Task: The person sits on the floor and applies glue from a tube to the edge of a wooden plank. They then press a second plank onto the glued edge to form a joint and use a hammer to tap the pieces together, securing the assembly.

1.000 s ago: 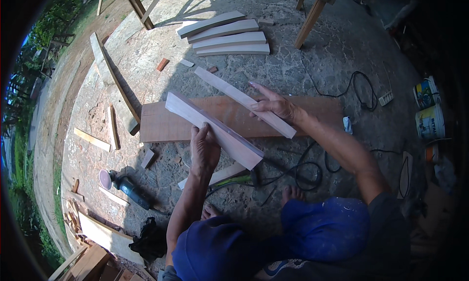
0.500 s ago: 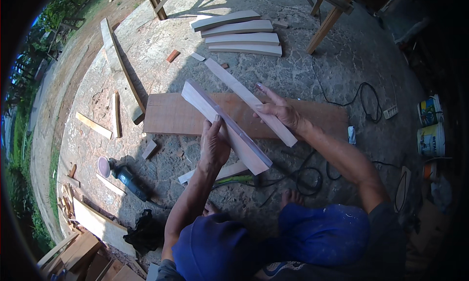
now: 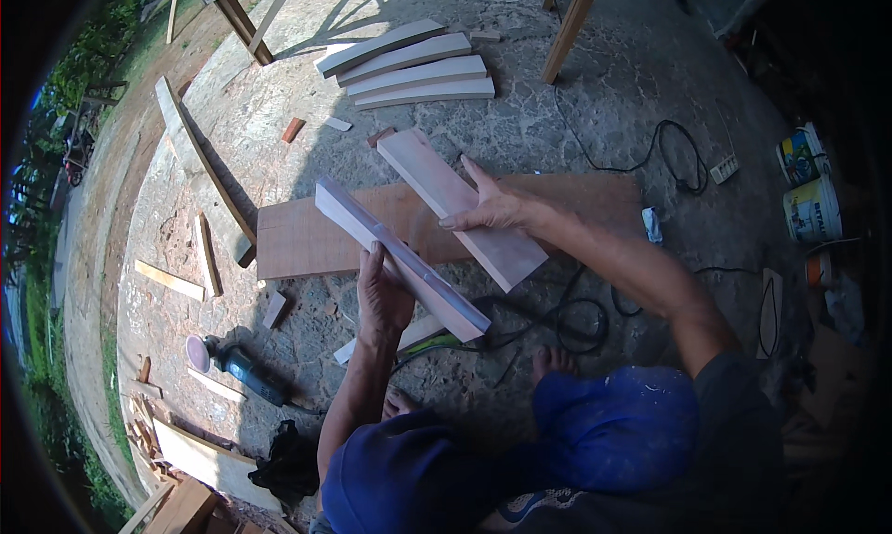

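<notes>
My left hand [image 3: 384, 297] is closed round a slim, slightly curved length of pale wood [image 3: 423, 279], its thumb on the near edge; a lengthwise line along it may be a joint between two strips, I cannot tell. In my right hand [image 3: 492, 209] is a flat pale board [image 3: 427, 167], the thumb lying across its broad face and the forefinger raised off it. Both pieces slant from far left to near right, side by side and apart. Beneath them a wide brown plank [image 3: 302, 237] lies crosswise on the ground.
Several curved pale boards [image 3: 418, 74] lie in a group beyond the plank. An angle grinder [image 3: 246, 371] with a round disc rests at the left, and a dark cable [image 3: 595, 325] loops near my feet. Paint buckets [image 3: 811, 209] stand at the right; wood scraps [image 3: 177, 506] fill the lower left.
The board in my right hand has turned from its narrow side to show its broad face. The left piece has tilted, showing more of its edge. The whole view has shifted.
</notes>
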A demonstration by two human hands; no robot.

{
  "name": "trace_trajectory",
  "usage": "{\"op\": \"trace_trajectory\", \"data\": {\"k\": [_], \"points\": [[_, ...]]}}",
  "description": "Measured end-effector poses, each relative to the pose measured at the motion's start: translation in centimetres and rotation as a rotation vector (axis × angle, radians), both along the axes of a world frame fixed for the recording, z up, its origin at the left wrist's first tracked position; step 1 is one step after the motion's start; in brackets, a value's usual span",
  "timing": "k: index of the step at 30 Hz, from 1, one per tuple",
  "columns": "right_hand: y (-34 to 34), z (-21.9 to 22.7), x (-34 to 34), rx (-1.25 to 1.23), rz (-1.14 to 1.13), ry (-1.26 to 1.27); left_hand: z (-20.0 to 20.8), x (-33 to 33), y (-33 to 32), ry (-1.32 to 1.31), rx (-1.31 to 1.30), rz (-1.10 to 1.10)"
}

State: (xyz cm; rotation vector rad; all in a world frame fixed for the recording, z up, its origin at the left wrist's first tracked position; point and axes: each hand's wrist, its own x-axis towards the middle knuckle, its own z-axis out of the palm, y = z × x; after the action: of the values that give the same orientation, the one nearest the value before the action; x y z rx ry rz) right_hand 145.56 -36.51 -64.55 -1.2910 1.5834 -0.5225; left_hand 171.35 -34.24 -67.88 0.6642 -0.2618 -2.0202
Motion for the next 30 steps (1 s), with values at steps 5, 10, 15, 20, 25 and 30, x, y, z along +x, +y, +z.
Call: {"op": "trace_trajectory", "data": {"k": [5, 10, 15, 20, 25, 30], "points": [[0.1, -2.4, -1.6, 0.082, -0.158, -0.180, -0.5, -0.5, 0.2, 0.069, 0.059, -0.058], [0.9, -0.3, -0.2, 0.067, -0.032, -0.020, -0.9, 0.1, 0.3, -0.008, 0.057, -0.002], [0.9, -1.0, -1.3, 0.029, -0.036, 0.083, -1.3, 0.2, 0.3, -0.021, 0.058, 0.006], [0.6, -2.8, -1.6, 0.113, -0.148, -0.056, -1.4, -0.1, -0.1, -0.003, 0.039, 0.000], [0.1, -3.3, -0.7, 0.127, -0.283, -0.209, -1.0, -0.9, -0.1, -0.079, 0.004, 0.021], [-0.6, -3.7, -1.9, -0.130, -0.199, -0.217, -0.8, -1.9, -0.5, -0.055, 0.013, 0.006]]}}
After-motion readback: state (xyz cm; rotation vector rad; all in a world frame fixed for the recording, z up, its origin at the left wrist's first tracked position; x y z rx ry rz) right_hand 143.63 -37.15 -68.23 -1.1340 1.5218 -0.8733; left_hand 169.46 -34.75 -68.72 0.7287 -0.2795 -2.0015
